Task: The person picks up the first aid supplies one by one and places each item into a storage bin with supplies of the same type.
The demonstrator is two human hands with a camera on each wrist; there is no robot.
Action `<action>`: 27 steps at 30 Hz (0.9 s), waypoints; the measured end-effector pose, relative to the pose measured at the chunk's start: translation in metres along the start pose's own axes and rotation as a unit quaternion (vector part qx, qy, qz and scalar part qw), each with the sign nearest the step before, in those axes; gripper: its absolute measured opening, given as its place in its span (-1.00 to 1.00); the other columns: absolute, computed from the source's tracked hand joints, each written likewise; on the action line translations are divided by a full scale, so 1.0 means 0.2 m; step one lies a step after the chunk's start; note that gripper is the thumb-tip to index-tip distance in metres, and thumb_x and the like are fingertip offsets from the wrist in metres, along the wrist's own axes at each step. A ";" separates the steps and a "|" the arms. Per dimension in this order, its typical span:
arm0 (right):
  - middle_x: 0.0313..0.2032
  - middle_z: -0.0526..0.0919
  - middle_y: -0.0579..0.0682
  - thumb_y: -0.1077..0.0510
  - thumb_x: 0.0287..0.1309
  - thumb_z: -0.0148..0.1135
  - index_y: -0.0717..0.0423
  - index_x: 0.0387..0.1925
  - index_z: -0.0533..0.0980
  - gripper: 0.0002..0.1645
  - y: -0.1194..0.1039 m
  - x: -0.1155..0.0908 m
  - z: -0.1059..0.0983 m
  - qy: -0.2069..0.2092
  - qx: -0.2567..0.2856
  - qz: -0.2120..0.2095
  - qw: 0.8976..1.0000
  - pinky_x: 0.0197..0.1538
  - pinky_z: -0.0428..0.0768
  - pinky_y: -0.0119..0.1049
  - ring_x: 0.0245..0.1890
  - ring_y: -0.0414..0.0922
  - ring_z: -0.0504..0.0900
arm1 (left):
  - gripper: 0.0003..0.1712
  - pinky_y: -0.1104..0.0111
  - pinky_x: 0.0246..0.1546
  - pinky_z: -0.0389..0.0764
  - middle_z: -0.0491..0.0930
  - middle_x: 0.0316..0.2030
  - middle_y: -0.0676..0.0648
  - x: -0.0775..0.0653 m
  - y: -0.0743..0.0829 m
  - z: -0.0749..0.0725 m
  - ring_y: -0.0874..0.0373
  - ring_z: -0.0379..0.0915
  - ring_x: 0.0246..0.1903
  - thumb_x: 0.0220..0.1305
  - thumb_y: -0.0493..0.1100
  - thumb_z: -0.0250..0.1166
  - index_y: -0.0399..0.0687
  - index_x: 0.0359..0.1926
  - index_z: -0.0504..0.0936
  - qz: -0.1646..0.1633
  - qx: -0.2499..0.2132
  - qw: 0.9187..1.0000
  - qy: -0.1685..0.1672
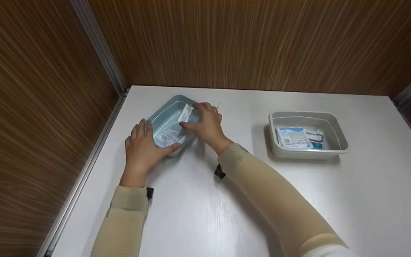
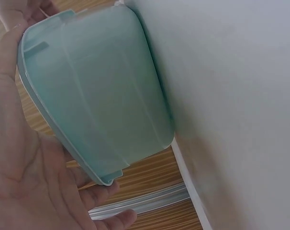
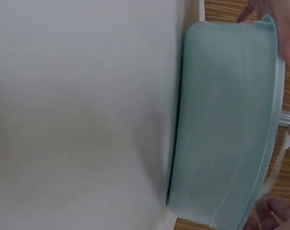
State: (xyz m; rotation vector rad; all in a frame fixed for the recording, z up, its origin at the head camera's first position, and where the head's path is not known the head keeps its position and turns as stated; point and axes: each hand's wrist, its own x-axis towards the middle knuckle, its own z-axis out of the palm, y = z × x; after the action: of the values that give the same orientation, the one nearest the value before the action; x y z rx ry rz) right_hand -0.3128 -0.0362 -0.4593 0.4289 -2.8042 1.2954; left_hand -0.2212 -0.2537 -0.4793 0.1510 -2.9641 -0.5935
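Observation:
A teal plastic bin (image 1: 171,105) stands on the left part of the white table, turned at an angle. My left hand (image 1: 143,150) holds its near left end, fingers along the outer side and thumb across the near corner. In the left wrist view, the fingers (image 2: 94,194) reach past the rim. Over the bin's right side, my right hand (image 1: 207,123) holds a small white packet (image 1: 185,113) between thumb and fingers. A clear packet with printing (image 1: 170,136) lies on the bin floor. The right wrist view catches the held packet (image 3: 278,165) only partly, beyond the rim.
To the right stands a grey-white bin (image 1: 307,154) holding a blue-and-white packet (image 1: 294,137) and a green-and-white packet (image 1: 315,138). Something small and printed (image 1: 216,105) shows behind my right hand. Wood-grain panels (image 1: 244,46) border the table (image 1: 198,214).

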 end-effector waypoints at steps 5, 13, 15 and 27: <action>0.58 0.50 0.05 -0.26 0.27 0.68 0.06 0.61 0.49 0.03 -0.03 0.00 0.05 -0.016 -0.029 -0.010 0.999 0.66 0.17 0.16 0.60 0.08 0.38 | 0.70 -0.44 0.66 0.17 0.00 0.80 -0.41 -0.01 0.00 0.00 -0.38 -0.05 0.78 0.11 0.81 0.37 -0.34 0.81 0.02 0.002 0.002 1.000 -0.001; 0.59 0.49 0.04 -0.26 0.27 0.68 0.04 0.61 0.48 0.04 -0.01 0.01 0.04 -0.016 -0.027 -0.018 0.999 0.64 0.21 0.14 0.60 0.07 0.37 | 0.71 -0.43 0.66 0.18 0.01 0.80 -0.41 0.00 0.00 0.00 -0.38 -0.04 0.78 0.11 0.82 0.36 -0.36 0.80 0.03 0.005 0.002 1.000 0.001; 0.60 0.48 0.05 -0.26 0.28 0.68 0.04 0.62 0.48 0.03 0.00 0.02 0.02 -0.014 -0.012 -0.024 1.000 0.66 0.19 0.16 0.61 0.07 0.36 | 0.70 -0.44 0.66 0.17 0.01 0.80 -0.42 -0.01 0.00 0.00 -0.38 -0.04 0.78 0.11 0.80 0.37 -0.37 0.80 0.03 0.004 0.001 1.000 0.000; 0.59 0.45 0.06 -0.19 0.45 0.50 0.06 0.62 0.47 -0.12 0.20 0.09 -0.15 0.069 0.160 -0.009 0.985 0.74 0.34 0.07 0.64 0.08 0.32 | 0.69 -0.40 0.69 0.13 -0.03 0.82 -0.38 -0.01 0.00 -0.01 -0.36 -0.08 0.79 0.11 0.77 0.40 -0.34 0.81 0.02 -0.007 -0.006 1.000 -0.008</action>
State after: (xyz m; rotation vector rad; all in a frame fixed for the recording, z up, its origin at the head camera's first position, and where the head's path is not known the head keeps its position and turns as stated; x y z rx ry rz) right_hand -0.3429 0.0071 -0.4667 0.3552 -2.4798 1.7073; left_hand -0.2201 -0.2532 -0.4781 0.1668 -2.9759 -0.6169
